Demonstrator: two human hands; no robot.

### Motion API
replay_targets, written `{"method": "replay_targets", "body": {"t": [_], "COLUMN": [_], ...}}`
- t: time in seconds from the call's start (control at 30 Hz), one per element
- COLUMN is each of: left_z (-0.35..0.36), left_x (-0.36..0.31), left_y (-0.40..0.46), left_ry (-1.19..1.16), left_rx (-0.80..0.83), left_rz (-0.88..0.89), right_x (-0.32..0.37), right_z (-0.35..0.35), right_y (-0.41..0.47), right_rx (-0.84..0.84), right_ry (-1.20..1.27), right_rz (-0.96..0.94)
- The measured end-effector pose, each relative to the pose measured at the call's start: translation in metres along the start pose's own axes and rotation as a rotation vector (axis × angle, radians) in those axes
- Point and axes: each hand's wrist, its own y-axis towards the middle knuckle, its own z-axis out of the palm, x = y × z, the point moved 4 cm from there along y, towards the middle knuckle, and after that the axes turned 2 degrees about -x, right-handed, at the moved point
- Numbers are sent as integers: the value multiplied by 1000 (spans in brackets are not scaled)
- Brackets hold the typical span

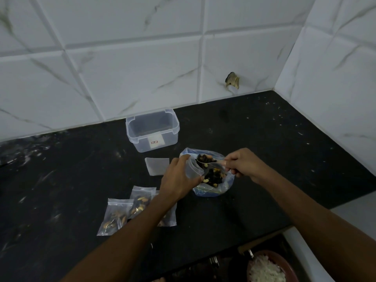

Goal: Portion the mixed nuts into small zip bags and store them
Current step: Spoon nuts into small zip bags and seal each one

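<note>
Over the black speckled stone countertop (254, 139), the person's left hand (179, 178) grips a small clear plastic zip bag (193, 166), fingers curled round its side so that its open mouth tilts toward the right. The right hand (244, 163) pinches the handle of a clear plastic spoon (211, 162), whose bowl is heaped with dark raisins and pale nuts and sits right at the mouth of the small bag. Directly beneath both hands lies a large, crumpled, bluish clear plastic bag (211, 190), open at the top, with a pile of mixed nuts (212, 178) showing inside it, dark pieces among yellowish ones. Near the left forearm, toward the front of the counter, several filled small zip bags (114, 214) lie flat and overlapping, brown and tan nuts visible through the plastic; one is partly hidden under the arm. Between these and the wall lies a flat empty clear zip bag (157, 165), just left of the left hand. Behind it, close to the white marble-patterned tiled wall (142, 68), stands a clear rectangular plastic storage box (152, 130) without a lid, a white label on its front face. At the lower right, below the counter edge, a round reddish bowl (284, 263) holds something white and shredded.
</note>
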Motion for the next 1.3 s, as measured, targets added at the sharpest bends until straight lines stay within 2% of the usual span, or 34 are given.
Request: {"method": "replay_targets", "body": {"t": [0.23, 0.4, 0.57, 0.7, 0.87, 0.97, 1.13, 1.3], "left_z": [1, 1, 3, 3, -3, -6, -8, -6], "left_x": [-1, 5, 4, -2, -5, -4, 4, 6], "left_y": [1, 5, 6, 6, 1, -2, -5, -4], "left_ry": [-42, -127, -201, -282, -366, -404, -486, -452], "left_rx": [-26, -35, -12, -10, -19, -32, -31, -58], "left_rz": [-5, -64, -77, -68, -38, -16, -19, -22], "right_x": [32, 41, 49, 60, 62, 62, 53, 15], "right_z": [5, 13, 25, 42, 46, 40, 2, 0], "right_y": [-15, -24, -33, -51, -65, -63, -34, -11], "right_rx": [-112, -179, -234, -274, -353, -378, -448, -287], "right_ry": [-369, -470, -687, -948, -980, -858, -585, -678], "right_rz": [-238, -339, -462, -712, -885, -865, -546, -274]}}
